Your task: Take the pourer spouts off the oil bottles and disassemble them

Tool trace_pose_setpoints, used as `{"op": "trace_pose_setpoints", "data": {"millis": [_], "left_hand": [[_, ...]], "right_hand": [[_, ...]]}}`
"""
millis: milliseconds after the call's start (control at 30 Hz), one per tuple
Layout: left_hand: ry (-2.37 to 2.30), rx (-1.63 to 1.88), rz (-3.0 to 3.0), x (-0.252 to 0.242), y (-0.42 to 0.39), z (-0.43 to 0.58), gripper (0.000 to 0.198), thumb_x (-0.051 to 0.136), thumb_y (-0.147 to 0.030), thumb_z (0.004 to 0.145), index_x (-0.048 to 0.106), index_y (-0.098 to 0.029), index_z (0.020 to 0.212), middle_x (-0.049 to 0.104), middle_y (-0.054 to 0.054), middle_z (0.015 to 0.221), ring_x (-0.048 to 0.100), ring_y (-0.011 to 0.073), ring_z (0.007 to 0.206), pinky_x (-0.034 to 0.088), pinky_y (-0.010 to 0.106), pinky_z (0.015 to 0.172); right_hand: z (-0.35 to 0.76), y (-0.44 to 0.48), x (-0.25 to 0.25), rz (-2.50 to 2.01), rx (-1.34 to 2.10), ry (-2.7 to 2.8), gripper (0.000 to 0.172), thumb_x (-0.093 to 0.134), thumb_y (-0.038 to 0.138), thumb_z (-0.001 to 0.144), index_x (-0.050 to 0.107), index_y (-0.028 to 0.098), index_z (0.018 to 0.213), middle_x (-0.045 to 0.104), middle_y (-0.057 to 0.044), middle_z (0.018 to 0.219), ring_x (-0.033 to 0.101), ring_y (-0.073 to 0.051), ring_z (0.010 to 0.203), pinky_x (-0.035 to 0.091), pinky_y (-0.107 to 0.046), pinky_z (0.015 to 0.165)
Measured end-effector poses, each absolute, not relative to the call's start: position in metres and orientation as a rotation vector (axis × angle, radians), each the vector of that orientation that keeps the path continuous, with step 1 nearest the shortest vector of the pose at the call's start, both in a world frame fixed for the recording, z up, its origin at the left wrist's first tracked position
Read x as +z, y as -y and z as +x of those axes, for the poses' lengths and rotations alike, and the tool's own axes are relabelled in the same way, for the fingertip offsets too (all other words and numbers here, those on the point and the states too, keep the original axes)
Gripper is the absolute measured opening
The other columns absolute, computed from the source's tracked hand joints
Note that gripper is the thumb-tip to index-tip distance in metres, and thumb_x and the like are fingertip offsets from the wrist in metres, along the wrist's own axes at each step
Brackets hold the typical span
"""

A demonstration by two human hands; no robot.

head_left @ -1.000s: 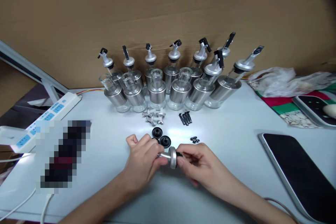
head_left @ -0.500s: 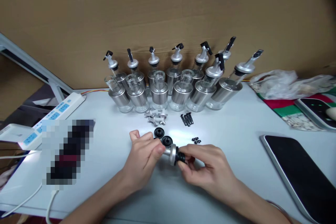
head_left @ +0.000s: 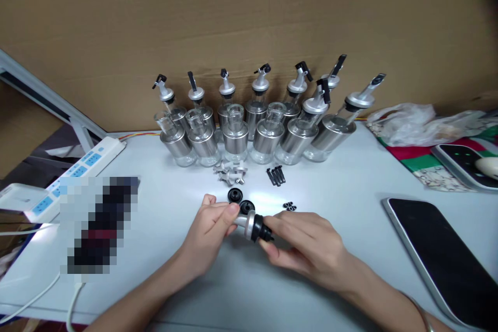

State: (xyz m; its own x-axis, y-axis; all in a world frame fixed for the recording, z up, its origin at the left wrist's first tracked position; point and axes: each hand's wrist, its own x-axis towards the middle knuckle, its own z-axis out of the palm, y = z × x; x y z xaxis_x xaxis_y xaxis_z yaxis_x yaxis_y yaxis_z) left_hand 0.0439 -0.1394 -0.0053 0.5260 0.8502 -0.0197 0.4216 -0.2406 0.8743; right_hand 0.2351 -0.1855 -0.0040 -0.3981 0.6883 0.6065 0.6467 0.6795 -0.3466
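Between my hands, above the front of the table, is a bottle pourer [head_left: 249, 225] with a silver spout and collar and a black ribbed stopper pointing right. My left hand [head_left: 210, 231] is closed round the spout end. The thumb and fingers of my right hand [head_left: 305, 246] pinch the black stopper. Just behind the pourer lie two round black stopper parts [head_left: 235, 195]. Beyond them are a small pile of silver spouts [head_left: 231, 173], several black flip caps [head_left: 276, 176] and several tiny black rings [head_left: 289, 206].
Glass bottles with steel bands [head_left: 235, 137] stand in two rows at the back, many topped with pourers. A power strip [head_left: 78, 174] and a charging phone [head_left: 105, 225] lie left. On the right are a dark-topped device [head_left: 443, 259], a plastic bag [head_left: 416, 124] and another flat device [head_left: 462, 166].
The pourer has tilted and shifted slightly left, showing more of its black stopper. My right fingers have slid a little along the stopper; my left hand has turned slightly.
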Motion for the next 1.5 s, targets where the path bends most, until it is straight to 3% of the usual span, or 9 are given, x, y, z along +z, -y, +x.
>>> {"op": "trace_pose_setpoints", "data": {"millis": [300, 567, 1000, 1067, 1233, 1367, 1500], "left_hand": [[-1.287, 0.732, 1.694, -0.017, 0.120, 0.035, 0.052, 0.020, -0.058, 0.092, 0.024, -0.022, 0.054, 0.030, -0.003, 0.050, 0.032, 0.0133, 0.049, 0.033, 0.028, 0.051], [-1.498, 0.900, 2.117, -0.024, 0.089, 0.010, 0.030, 0.027, -0.036, 0.096, 0.049, -0.020, 0.084, 0.053, 0.001, 0.076, 0.049, 0.0193, 0.073, 0.034, 0.033, 0.075], [-1.307, 0.662, 2.305, -0.040, 0.069, 0.000, 0.020, 0.037, -0.029, 0.094, 0.055, -0.020, 0.098, 0.052, 0.006, 0.104, 0.049, 0.0207, 0.103, 0.037, 0.036, 0.094], [-1.341, 0.688, 2.295, -0.034, 0.071, -0.001, 0.020, 0.037, -0.031, 0.094, 0.052, -0.018, 0.099, 0.052, 0.007, 0.102, 0.050, 0.0205, 0.100, 0.040, 0.034, 0.089], [-1.259, 0.529, 2.303, -0.018, 0.081, 0.000, 0.032, 0.040, -0.037, 0.094, 0.055, -0.019, 0.073, 0.057, 0.000, 0.067, 0.054, 0.0164, 0.066, 0.041, 0.027, 0.067], [-1.099, 0.402, 2.358, -0.016, 0.090, 0.007, 0.031, 0.038, -0.032, 0.096, 0.060, -0.019, 0.078, 0.065, 0.002, 0.079, 0.059, 0.0174, 0.076, 0.042, 0.028, 0.073], [-1.031, 0.469, 2.409, -0.018, 0.098, 0.014, 0.020, 0.044, -0.034, 0.094, 0.058, -0.018, 0.092, 0.064, 0.004, 0.086, 0.059, 0.0179, 0.080, 0.045, 0.029, 0.074]], "right_hand": [[0.239, 0.181, -0.005, -1.059, 0.104, 2.142, 0.009, 0.052, 0.020, 0.085, 0.058, 0.016, 0.081, 0.052, 0.000, 0.056, 0.044, -0.012, 0.047, 0.035, -0.025, 0.044], [0.242, 0.182, -0.004, -1.098, 0.188, 2.095, 0.011, 0.047, 0.016, 0.081, 0.056, 0.015, 0.089, 0.053, -0.001, 0.061, 0.047, -0.013, 0.053, 0.038, -0.024, 0.047], [0.237, 0.183, -0.004, -1.319, 0.593, 2.227, 0.022, 0.042, 0.016, 0.076, 0.055, 0.015, 0.094, 0.063, -0.009, 0.079, 0.058, -0.018, 0.066, 0.044, -0.031, 0.058], [0.236, 0.183, -0.005, -1.320, 0.618, 2.229, 0.018, 0.043, 0.016, 0.077, 0.054, 0.016, 0.091, 0.064, -0.009, 0.078, 0.058, -0.018, 0.065, 0.043, -0.030, 0.057], [0.236, 0.183, -0.010, -1.365, 0.642, 2.295, 0.017, 0.042, 0.016, 0.081, 0.058, 0.016, 0.088, 0.064, -0.008, 0.079, 0.059, -0.018, 0.067, 0.044, -0.031, 0.061], [0.234, 0.183, -0.015, -1.390, 0.677, 2.293, 0.022, 0.040, 0.016, 0.085, 0.060, 0.015, 0.095, 0.066, -0.009, 0.084, 0.062, -0.019, 0.072, 0.045, -0.030, 0.062], [0.232, 0.182, -0.015, -1.373, 0.663, 2.278, 0.022, 0.042, 0.015, 0.086, 0.062, 0.016, 0.094, 0.066, -0.008, 0.081, 0.062, -0.019, 0.071, 0.046, -0.030, 0.062]]}}
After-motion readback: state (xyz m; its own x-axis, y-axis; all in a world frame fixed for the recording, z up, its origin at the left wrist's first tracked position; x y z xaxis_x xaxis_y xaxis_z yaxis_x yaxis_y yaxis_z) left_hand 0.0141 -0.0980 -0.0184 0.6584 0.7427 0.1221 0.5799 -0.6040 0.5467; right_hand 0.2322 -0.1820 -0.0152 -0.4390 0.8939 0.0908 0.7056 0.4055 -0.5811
